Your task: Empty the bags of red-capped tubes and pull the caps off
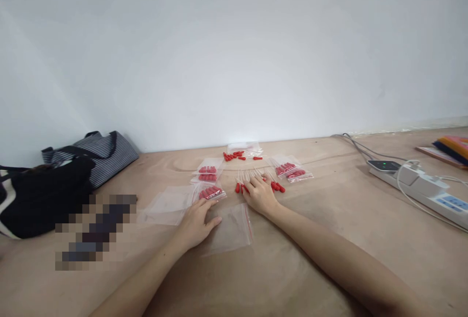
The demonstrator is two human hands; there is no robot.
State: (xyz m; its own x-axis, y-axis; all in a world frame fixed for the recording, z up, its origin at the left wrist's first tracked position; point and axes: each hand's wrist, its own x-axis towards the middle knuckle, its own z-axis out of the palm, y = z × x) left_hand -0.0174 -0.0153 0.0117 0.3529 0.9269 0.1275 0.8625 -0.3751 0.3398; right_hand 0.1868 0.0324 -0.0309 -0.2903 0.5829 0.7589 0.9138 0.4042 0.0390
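Note:
My left hand (199, 223) lies palm down with thumb and fingers apart, at the left edge of a flat clear zip bag (234, 229). Its fingertips come close to a small bag of red pieces (210, 192). My right hand (260, 195) rests with outstretched fingers on a fanned row of thin pale sticks with red bulb-shaped ends (280, 188). The hand hides the middle of the row, and I see no stick lifted. Behind it are loose red-ended sticks (234, 156) beside another clear bag (244, 148).
Filled bags lie left (208, 173) and right (288, 168) of the row. More clear bags (168, 205) are at left. A black bag (47, 200) and a striped bag (102, 156) stand far left, near a blurred patch. A white power strip (420, 190) with cables lies right.

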